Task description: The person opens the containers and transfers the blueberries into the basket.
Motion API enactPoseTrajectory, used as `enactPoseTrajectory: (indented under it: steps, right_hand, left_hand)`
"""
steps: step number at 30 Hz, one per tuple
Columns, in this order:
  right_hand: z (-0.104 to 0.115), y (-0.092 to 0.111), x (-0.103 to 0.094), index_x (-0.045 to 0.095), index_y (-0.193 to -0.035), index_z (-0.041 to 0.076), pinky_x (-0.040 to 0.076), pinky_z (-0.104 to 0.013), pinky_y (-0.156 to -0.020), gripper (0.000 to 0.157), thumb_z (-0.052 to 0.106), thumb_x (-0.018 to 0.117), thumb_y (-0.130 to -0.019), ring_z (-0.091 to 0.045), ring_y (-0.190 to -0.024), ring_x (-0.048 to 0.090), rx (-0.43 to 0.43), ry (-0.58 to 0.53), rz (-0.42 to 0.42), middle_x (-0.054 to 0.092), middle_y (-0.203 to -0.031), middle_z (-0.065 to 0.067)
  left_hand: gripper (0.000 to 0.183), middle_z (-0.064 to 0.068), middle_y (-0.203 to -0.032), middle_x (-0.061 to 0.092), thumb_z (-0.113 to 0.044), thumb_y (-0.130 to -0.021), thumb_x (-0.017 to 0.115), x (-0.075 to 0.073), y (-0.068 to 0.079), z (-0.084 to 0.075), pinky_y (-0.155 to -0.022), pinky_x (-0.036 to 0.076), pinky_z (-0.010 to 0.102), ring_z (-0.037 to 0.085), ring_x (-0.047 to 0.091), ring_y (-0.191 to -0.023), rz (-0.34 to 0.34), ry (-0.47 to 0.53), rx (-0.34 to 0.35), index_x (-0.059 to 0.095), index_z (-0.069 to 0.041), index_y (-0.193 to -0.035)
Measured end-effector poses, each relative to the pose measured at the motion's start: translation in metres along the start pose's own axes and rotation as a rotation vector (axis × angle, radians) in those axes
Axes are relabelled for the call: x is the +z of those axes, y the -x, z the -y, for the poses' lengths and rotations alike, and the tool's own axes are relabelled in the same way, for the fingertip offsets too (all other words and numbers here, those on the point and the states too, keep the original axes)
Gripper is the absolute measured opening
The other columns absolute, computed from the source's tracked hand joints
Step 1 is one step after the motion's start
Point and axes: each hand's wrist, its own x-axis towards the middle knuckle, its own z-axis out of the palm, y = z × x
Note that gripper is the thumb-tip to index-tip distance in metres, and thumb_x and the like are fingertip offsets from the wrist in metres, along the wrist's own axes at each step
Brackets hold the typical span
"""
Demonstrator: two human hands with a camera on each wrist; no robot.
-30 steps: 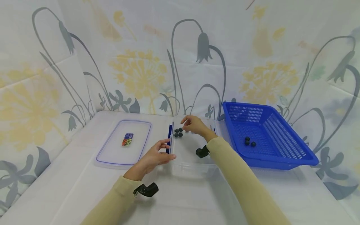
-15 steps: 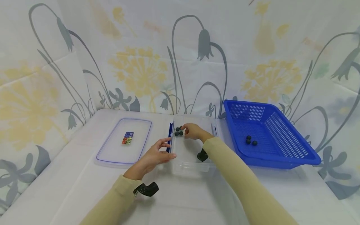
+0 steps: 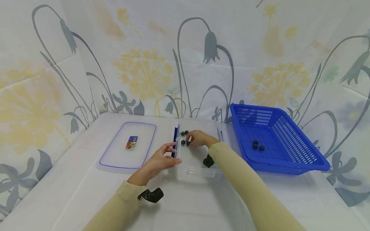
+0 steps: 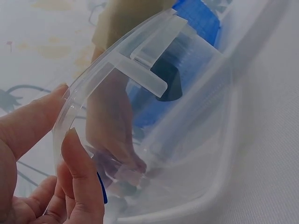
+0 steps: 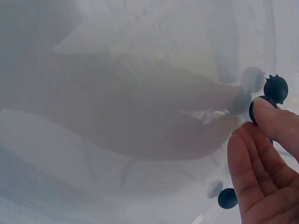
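A clear plastic container (image 3: 199, 170) stands mid-table, with several dark blueberries (image 3: 182, 133) on its floor near the left wall. My left hand (image 3: 158, 160) grips the container's left rim; in the left wrist view its thumb and fingers lie on both sides of the wall. Inside the container, my right hand (image 3: 199, 138) pinches a blueberry (image 5: 259, 106) between thumb and fingertips, low at the floor. Another blueberry (image 5: 276, 88) with a crown sits right beside it, and one more (image 5: 228, 198) shows by the curled fingers. Faint reflections appear on the container's floor.
To the right stands a blue perforated basket (image 3: 277, 166) with 3 blueberries (image 3: 255, 146) in it. On the left lies a clear lid (image 3: 115, 157) with a blue edge and a colourful label (image 3: 131, 142). Blue side clips (image 3: 175, 138) hang on the container. Flowered cloth rises behind.
My right hand has come down to the blueberries and slightly toward me. The two nearer blueberries now sit farther from the back pair. My left hand stays on the rim.
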Motion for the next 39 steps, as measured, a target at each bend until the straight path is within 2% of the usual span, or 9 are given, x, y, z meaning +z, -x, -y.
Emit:
enactPoseTrajectory:
  steps: [4,8,14,21,25,29,39]
  right_hand:
    - [0.001,0.0,-0.003,0.064,-0.098,0.008,0.05,-0.026,-0.068,0.021,0.003,0.072,-0.079,-0.017,-0.077,0.057,-0.026,-0.035,0.002,0.059,-0.091,-0.007]
    - [0.006,0.004,-0.012,0.063,-0.099,0.006,0.05,-0.028,-0.067,0.022,0.003,0.071,-0.079,-0.017,-0.071,0.059,-0.078,-0.118,-0.026,0.06,-0.085,-0.007]
    - [0.017,0.014,-0.032,0.061,-0.102,0.005,0.05,-0.032,-0.07,0.022,0.003,0.068,-0.082,-0.017,-0.073,0.058,-0.181,-0.215,-0.049,0.06,-0.082,-0.006]
    - [0.023,0.032,-0.061,0.061,-0.105,0.004,0.051,-0.037,-0.076,0.023,0.0,0.066,-0.083,-0.02,-0.078,0.059,-0.221,-0.243,-0.097,0.063,-0.091,-0.009]
    - [0.018,0.047,-0.073,0.06,-0.107,0.003,0.05,-0.04,-0.082,0.024,0.001,0.065,-0.084,-0.022,-0.083,0.06,-0.216,-0.262,-0.117,0.062,-0.095,-0.012]
    - [0.008,0.063,-0.084,0.059,-0.109,0.001,0.049,-0.039,-0.082,0.024,0.002,0.063,-0.086,-0.025,-0.085,0.06,-0.216,-0.268,-0.128,0.061,-0.098,-0.015]
    - [-0.037,0.095,-0.109,0.06,-0.109,0.004,0.048,-0.044,-0.083,0.023,0.004,0.063,-0.087,-0.026,-0.092,0.059,-0.176,-0.258,-0.248,0.062,-0.101,-0.013]
  left_hand:
    - [0.073,0.01,-0.118,0.04,-0.001,-0.078,0.074,-0.001,0.001,0.0,-0.074,0.051,0.029,0.017,0.05,-0.083,-0.003,0.003,0.004,0.037,-0.013,-0.14]
    - [0.073,0.011,-0.119,0.04,-0.002,-0.078,0.074,-0.001,0.001,0.0,-0.076,0.051,0.031,0.018,0.051,-0.085,0.002,-0.003,0.009,0.038,-0.013,-0.14]
    - [0.072,0.011,-0.12,0.04,-0.001,-0.079,0.073,0.001,-0.001,0.0,-0.079,0.051,0.032,0.019,0.052,-0.086,-0.003,0.002,-0.008,0.037,-0.013,-0.14]
    - [0.073,0.009,-0.121,0.041,-0.002,-0.078,0.074,0.002,-0.001,-0.004,-0.08,0.051,0.033,0.02,0.053,-0.088,-0.035,-0.013,-0.038,0.038,-0.016,-0.14]
    - [0.074,0.01,-0.122,0.041,-0.003,-0.077,0.075,0.002,0.0,-0.002,-0.08,0.051,0.032,0.02,0.053,-0.087,-0.031,-0.022,-0.04,0.038,-0.015,-0.139]
    - [0.074,0.01,-0.122,0.041,-0.002,-0.077,0.075,0.002,0.001,0.002,-0.079,0.051,0.031,0.019,0.051,-0.084,-0.022,-0.017,-0.033,0.038,-0.014,-0.14]
    - [0.074,0.009,-0.121,0.042,-0.001,-0.077,0.075,0.002,0.001,0.0,-0.078,0.051,0.031,0.018,0.051,-0.084,-0.03,-0.016,-0.019,0.038,-0.015,-0.14]
